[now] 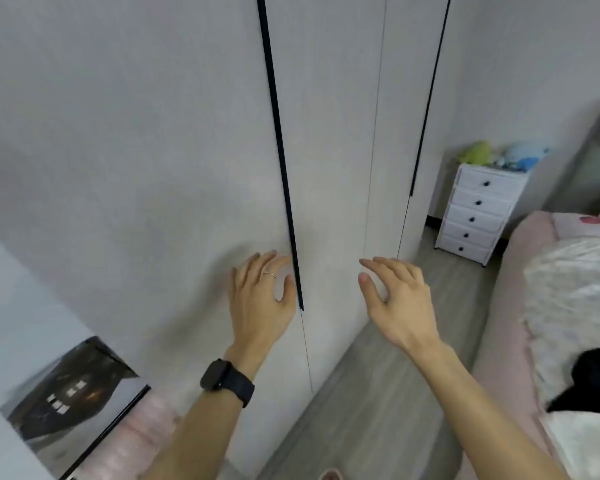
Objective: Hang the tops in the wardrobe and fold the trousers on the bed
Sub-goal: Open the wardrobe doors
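The grey wardrobe (153, 150) fills the view, its doors closed, with a long black handle strip (280, 150) down the middle. My left hand (262, 299), wearing a ring and a black watch, lies with relaxed fingers against the door right beside the lower end of that strip. My right hand (397, 299) hovers in front of the neighbouring door panel (329, 168) with fingers spread and empty. On the bed (513, 278) at the right lie a black garment (589, 379) and white clothing (582, 441).
A white chest of drawers (478, 213) with plush toys on top stands beyond the wardrobe beside the bed. Grey wooden floor (378, 403) runs between wardrobe and bed. A framed picture (73, 393) leans at the lower left. A second black handle strip (430, 98) runs further right.
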The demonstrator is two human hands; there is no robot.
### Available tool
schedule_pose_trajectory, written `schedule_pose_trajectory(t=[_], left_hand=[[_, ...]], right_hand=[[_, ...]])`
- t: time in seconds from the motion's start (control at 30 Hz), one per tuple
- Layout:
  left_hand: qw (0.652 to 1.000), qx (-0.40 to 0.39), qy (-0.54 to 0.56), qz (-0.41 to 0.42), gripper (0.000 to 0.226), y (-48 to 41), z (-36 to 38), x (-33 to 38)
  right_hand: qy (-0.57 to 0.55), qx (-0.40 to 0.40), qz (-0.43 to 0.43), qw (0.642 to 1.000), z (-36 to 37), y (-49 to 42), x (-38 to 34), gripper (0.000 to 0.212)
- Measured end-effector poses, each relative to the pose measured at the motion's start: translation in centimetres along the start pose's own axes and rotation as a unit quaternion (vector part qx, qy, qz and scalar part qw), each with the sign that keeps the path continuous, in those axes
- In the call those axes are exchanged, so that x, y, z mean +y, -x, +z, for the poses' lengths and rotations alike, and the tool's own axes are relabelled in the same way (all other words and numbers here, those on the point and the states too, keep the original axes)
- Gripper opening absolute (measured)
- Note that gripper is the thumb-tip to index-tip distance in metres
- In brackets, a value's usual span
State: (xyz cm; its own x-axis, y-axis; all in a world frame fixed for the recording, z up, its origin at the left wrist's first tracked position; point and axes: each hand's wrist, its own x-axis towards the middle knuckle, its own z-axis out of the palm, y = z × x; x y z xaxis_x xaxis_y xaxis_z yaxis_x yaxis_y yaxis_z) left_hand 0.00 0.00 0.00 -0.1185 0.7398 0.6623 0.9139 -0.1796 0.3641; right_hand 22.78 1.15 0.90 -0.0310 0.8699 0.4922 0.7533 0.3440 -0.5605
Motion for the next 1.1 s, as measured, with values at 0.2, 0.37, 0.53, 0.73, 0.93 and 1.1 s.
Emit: schedule_pose_trajectory(t=[0.2,0.37,0.53,0.73,0.93,1.1], left_hand=[[0.985,0.072,-0.149,-0.042,0.042,-4.7,7.8,-2.7],[0.968,0.14,-0.197,-0.068,0.039,-5.9,13.0,-3.6],[0.947,0.195,-0.228,-0.116,0.038,-8.3,16.9,-3.0],[0.902,0.229,-0.239,-0.278,0.033,-10.1,19.6,0.1],[0.844,0.278,-0.268,-0.371,0.017,-12.7,20.1,2.2],[0.836,0.246,-0.302,-0.386,0.017,-13.3,20.1,2.7]], right_hand=[[-0.02,-0.044,-0.025,0.999,4.8,-10.2,3.6,0.032],[-0.057,-0.049,-0.041,0.996,8.7,-16.0,6.8,0.037],[-0.101,-0.035,-0.192,0.976,13.2,-21.2,9.1,0.044],[-0.179,-0.028,-0.351,0.919,16.5,-27.1,7.9,0.055],[-0.168,0.002,-0.426,0.889,18.8,-30.6,5.5,0.065],[-0.131,0.025,-0.449,0.884,20.7,-31.3,6.0,0.069]])
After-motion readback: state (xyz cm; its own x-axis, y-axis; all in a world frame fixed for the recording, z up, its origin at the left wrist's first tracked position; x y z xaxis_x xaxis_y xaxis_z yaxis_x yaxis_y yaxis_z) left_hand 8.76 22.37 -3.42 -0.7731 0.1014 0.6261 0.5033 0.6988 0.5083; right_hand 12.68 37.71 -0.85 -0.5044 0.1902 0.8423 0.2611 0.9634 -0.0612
